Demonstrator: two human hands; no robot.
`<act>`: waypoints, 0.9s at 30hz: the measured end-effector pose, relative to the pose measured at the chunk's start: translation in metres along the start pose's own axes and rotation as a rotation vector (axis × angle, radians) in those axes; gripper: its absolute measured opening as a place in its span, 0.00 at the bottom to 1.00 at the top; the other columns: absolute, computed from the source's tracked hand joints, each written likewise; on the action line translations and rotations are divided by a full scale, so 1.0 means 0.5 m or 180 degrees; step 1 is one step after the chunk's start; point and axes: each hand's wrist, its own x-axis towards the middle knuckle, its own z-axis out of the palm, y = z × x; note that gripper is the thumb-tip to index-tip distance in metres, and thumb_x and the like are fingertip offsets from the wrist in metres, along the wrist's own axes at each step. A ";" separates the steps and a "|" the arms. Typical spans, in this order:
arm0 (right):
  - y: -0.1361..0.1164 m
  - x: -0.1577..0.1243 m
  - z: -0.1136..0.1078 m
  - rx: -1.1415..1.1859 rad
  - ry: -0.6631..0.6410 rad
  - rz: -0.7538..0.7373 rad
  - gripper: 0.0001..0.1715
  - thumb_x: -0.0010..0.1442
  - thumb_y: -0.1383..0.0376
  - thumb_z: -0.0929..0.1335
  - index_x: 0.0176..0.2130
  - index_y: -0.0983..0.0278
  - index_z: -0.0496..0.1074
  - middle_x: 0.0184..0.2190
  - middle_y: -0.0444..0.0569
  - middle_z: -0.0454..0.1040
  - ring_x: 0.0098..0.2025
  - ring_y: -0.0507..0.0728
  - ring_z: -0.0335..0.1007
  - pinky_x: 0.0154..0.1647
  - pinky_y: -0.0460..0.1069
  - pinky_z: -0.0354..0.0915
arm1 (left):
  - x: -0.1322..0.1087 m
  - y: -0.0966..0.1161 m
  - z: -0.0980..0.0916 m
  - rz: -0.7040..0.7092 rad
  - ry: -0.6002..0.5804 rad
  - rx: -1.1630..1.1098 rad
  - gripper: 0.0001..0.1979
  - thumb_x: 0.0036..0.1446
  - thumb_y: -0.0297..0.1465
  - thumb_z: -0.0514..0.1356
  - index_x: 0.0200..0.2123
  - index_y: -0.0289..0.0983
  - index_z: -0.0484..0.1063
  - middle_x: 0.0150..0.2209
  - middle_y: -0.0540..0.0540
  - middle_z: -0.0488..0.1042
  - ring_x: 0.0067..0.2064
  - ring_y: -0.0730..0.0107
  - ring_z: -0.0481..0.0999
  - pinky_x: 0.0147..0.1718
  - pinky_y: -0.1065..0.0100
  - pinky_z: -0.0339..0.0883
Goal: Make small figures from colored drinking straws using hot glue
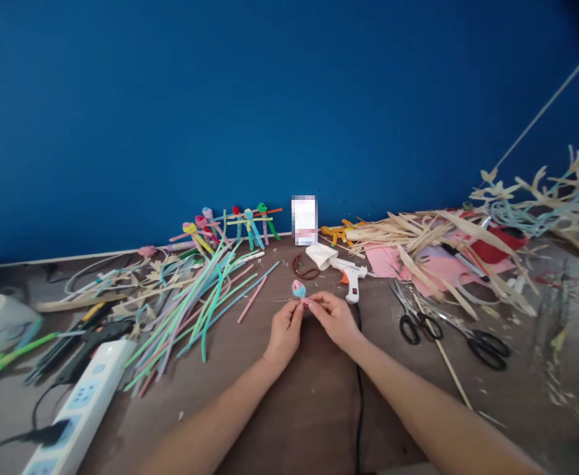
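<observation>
Head view: the left hand and the right hand pinch, fingertips close together, a small pink-and-blue pipe-cleaner bud. Its head lies just above both hands, and its long axis points forward, away from the person.

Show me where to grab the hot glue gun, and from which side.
Grip the white handle of the hot glue gun, probably coming from the near side: the handle points back toward you, with the orange trigger on its left and the nozzle end angled away. The right hand, pinching the pink-and-blue piece, is closest.
</observation>
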 end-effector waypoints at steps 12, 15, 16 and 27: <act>0.011 0.014 -0.003 0.0700 -0.0182 0.0587 0.18 0.49 0.54 0.65 0.34 0.66 0.70 0.19 0.41 0.66 0.14 0.46 0.60 0.13 0.41 0.55 | 0.004 0.004 -0.002 -0.0528 -0.0134 -0.0870 0.14 0.50 0.39 0.54 0.25 0.32 0.69 0.15 0.54 0.61 0.17 0.80 0.59 0.16 0.77 0.53; 0.012 0.015 -0.002 0.0677 -0.0168 0.0460 0.17 0.50 0.55 0.65 0.29 0.67 0.69 0.17 0.39 0.62 0.12 0.44 0.56 0.11 0.40 0.51 | 0.003 0.010 -0.004 -0.0580 -0.0227 -0.1093 0.15 0.47 0.40 0.57 0.28 0.32 0.70 0.20 0.50 0.67 0.20 0.77 0.64 0.15 0.77 0.56; 0.012 0.015 -0.002 0.0672 -0.0183 0.0430 0.17 0.50 0.54 0.65 0.28 0.67 0.69 0.16 0.39 0.62 0.12 0.44 0.55 0.11 0.40 0.51 | 0.004 0.011 -0.006 -0.0615 -0.0264 -0.1252 0.15 0.46 0.39 0.58 0.30 0.31 0.70 0.22 0.49 0.69 0.21 0.77 0.65 0.17 0.76 0.58; -0.005 0.009 0.008 0.0375 -0.0063 0.0581 0.21 0.47 0.52 0.65 0.32 0.67 0.71 0.20 0.44 0.69 0.13 0.46 0.60 0.11 0.41 0.54 | 0.014 0.003 -0.023 -0.1100 0.0058 -0.2386 0.16 0.48 0.39 0.56 0.34 0.31 0.68 0.24 0.47 0.73 0.20 0.75 0.70 0.21 0.73 0.62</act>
